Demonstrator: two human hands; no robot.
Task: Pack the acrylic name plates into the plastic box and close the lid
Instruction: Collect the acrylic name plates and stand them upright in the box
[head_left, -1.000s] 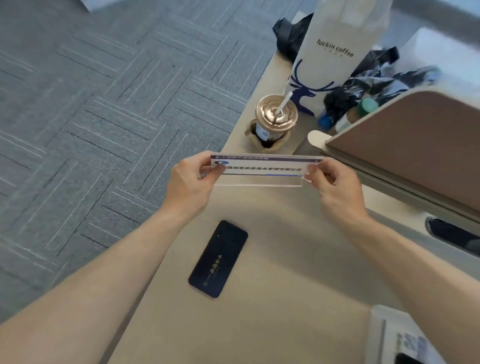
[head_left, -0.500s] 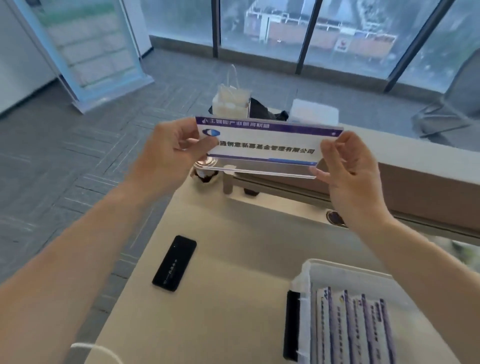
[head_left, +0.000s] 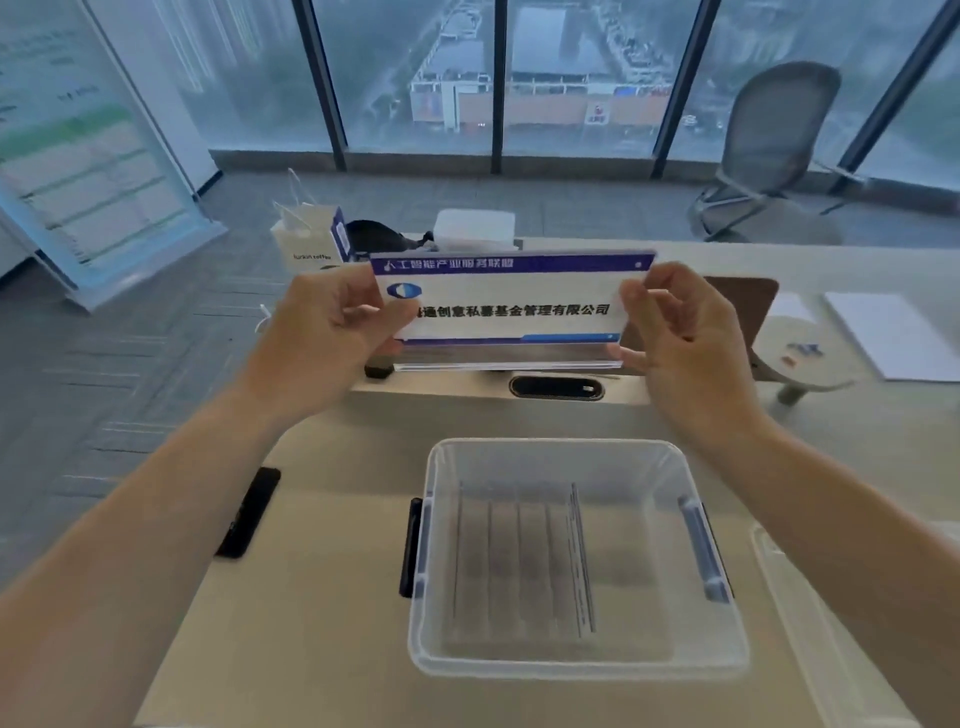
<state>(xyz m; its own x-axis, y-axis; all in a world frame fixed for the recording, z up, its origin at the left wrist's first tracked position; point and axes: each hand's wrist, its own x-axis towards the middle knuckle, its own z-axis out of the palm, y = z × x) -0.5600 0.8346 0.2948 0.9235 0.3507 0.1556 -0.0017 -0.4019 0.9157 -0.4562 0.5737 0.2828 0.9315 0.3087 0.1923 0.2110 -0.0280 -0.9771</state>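
Currently catalogued, head view:

1. Name plate (head_left: 511, 312): clear acrylic with a white card insert, blue bands at top and bottom and one line of dark characters. It is held upright in the air, face toward the camera, above the far part of the desk and beyond the box, touching neither.
2. Left hand (head_left: 322, 338): fingers curled, with the thumb and fingers pinching the plate's left end.
3. Right hand (head_left: 680, 343): thumb and fingertips pinching the plate's right end, the other fingers loosely bent.
4. Plastic box (head_left: 576, 446): translucent, with its lid off. It stands on the desk toward the near edge, below the held plate. A black clip sits on its left side and a bluish one on its right wall.
5. Packed plates (head_left: 519, 556): several, standing on edge in a row on the box floor, left of middle. They are blurred, so the number cannot be told.
6. Desk (head_left: 337, 623): pale beige top.
7. Phone (head_left: 249, 512): black, lying flat at the desk's left edge, left of the box and apart from it.
8. Paper bag (head_left: 306, 239): white, at the desk's far left, behind the left hand.
9. White sheets (head_left: 893, 332): lying flat at the far right.
10. Chair (head_left: 769, 145): grey mesh, on the floor by the windows.
11. Display board (head_left: 93, 182): leaning on the carpet at the left.
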